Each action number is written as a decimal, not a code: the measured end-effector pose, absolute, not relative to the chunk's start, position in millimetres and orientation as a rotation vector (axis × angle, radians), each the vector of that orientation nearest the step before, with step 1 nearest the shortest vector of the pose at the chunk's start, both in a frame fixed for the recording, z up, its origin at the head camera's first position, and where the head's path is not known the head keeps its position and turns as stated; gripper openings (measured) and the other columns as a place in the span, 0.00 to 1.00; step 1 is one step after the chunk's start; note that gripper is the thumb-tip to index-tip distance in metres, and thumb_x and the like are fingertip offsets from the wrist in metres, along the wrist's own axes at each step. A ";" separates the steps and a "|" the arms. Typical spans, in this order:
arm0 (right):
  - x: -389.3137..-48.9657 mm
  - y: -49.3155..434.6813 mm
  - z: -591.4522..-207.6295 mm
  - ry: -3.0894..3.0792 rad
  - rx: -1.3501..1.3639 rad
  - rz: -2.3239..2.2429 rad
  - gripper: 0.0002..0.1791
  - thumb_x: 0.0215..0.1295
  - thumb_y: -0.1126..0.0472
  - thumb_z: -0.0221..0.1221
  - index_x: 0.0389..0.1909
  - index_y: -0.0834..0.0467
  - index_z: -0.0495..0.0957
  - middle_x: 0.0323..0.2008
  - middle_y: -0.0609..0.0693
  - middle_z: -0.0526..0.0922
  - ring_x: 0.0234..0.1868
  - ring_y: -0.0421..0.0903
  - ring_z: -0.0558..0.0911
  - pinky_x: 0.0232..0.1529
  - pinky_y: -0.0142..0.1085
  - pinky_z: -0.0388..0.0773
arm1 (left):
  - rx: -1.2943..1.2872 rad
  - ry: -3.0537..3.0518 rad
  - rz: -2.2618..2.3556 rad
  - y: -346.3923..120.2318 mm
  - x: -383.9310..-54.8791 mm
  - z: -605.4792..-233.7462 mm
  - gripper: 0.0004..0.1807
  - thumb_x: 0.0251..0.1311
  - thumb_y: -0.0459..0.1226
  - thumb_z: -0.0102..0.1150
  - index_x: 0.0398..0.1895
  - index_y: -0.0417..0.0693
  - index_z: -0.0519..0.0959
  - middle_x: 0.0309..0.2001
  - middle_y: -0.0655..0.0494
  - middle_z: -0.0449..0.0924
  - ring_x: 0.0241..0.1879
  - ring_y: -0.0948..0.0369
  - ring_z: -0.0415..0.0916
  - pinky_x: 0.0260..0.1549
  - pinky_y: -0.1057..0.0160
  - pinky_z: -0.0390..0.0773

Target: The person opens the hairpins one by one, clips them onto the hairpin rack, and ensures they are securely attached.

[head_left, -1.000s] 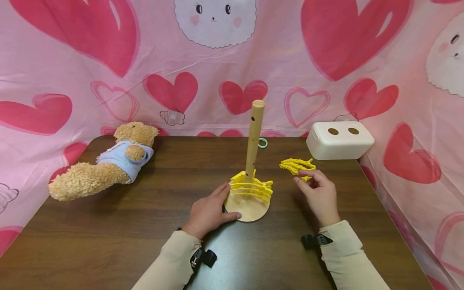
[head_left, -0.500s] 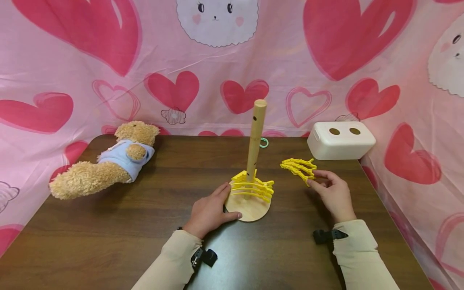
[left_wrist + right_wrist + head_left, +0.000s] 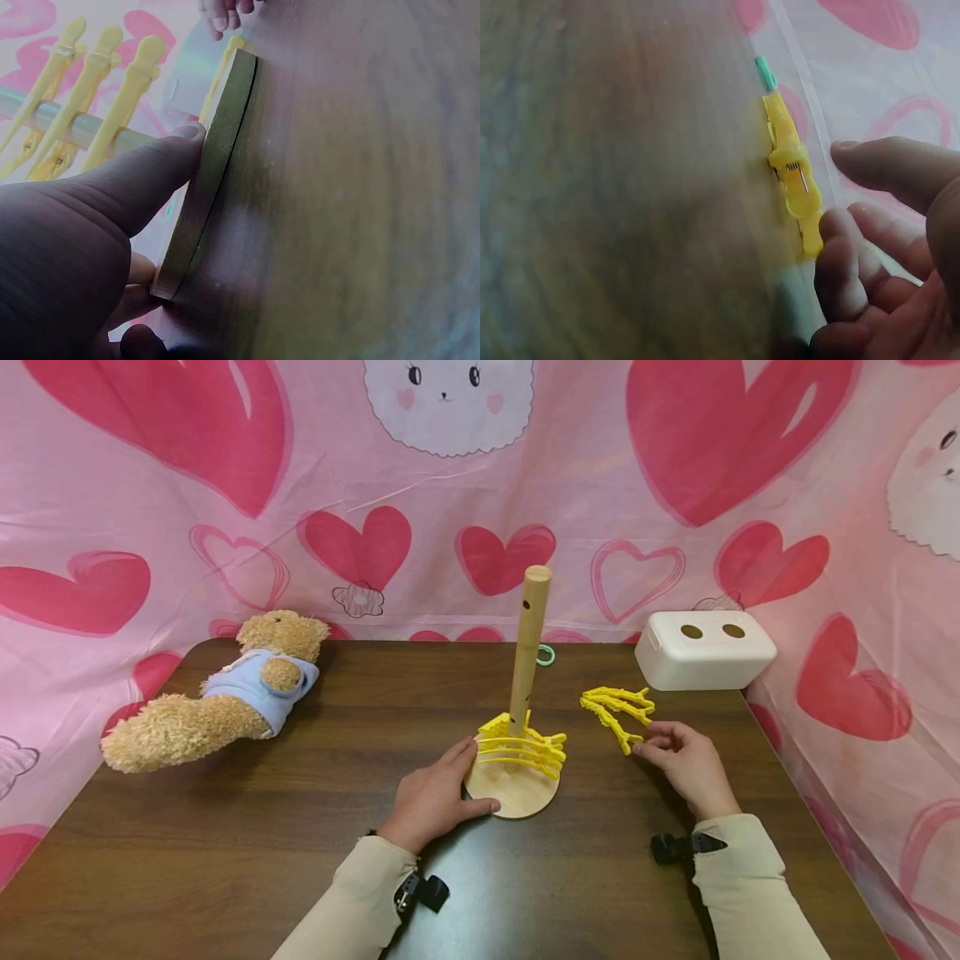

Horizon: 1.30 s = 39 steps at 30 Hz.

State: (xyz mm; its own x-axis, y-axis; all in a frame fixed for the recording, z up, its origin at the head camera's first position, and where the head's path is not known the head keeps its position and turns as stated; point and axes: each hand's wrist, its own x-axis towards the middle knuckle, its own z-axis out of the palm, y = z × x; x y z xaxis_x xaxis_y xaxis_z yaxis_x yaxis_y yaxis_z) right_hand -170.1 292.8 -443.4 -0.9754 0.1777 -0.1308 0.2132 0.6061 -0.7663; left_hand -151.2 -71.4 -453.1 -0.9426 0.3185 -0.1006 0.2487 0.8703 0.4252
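Observation:
A wooden stand (image 3: 530, 652) has an upright rod on a round base (image 3: 517, 797). Several yellow plastic clothespins (image 3: 521, 747) sit around the rod's foot. My left hand (image 3: 435, 799) holds the base at its left rim, thumb on the near edge and fingers farther round. To the right, more yellow clothespins (image 3: 617, 700) lie fanned out on the table. The nearest clothespin (image 3: 617, 728) points toward me, its end by my right hand (image 3: 688, 768). In the right wrist view, the thumb (image 3: 889, 165) stands apart from the loosely bent fingers, beside a yellow clothespin (image 3: 799, 187).
At the back right is a white box (image 3: 705, 652) with two round holes on top. A small green ring (image 3: 547, 656) lies behind the rod. On the left lies a teddy bear (image 3: 258, 689) in a blue shirt. A pink heart-patterned cloth (image 3: 450, 485) hangs behind the table.
My right hand has moved right and slightly down. The bunched right-hand clothespins have spread, and the nearest one has swung toward me. My left hand stays at the base.

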 end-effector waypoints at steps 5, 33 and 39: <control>-170.7 293.1 -441.3 2.780 0.303 -1.144 0.37 0.62 0.43 0.69 0.61 0.67 0.74 0.41 0.58 0.80 0.40 0.52 0.75 0.38 0.39 0.71 | 0.438 2.876 0.619 -70.8 -151.1 -451.8 0.56 0.51 0.69 0.65 0.79 0.56 0.59 0.78 0.60 0.57 0.58 0.46 0.77 0.40 0.48 0.77; -170.0 281.9 -446.0 2.558 0.206 -2.133 0.13 0.59 0.66 0.71 0.44 0.63 0.82 0.32 0.42 0.84 0.32 0.40 0.77 0.34 0.24 0.78 | 0.421 2.859 0.635 -70.3 -151.4 -453.6 0.56 0.50 0.70 0.64 0.79 0.55 0.59 0.78 0.60 0.56 0.61 0.47 0.75 0.45 0.46 0.76; -164.3 273.7 -432.7 2.433 0.106 -2.261 0.08 0.60 0.70 0.69 0.40 0.60 0.86 0.32 0.43 0.85 0.31 0.39 0.79 0.36 0.25 0.80 | 0.420 2.856 0.639 -70.6 -151.8 -452.6 0.56 0.50 0.70 0.64 0.79 0.56 0.59 0.78 0.60 0.56 0.62 0.46 0.75 0.45 0.46 0.76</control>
State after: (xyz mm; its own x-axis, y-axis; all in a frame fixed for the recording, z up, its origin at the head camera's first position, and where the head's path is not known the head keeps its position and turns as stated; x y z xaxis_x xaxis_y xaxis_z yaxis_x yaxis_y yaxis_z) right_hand -164.3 273.7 -432.7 -0.9816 0.1691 0.0893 -0.0767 0.0796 -0.9939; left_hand -151.8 -70.6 -452.6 -0.9429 0.3120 -0.1167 0.2325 0.8673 0.4401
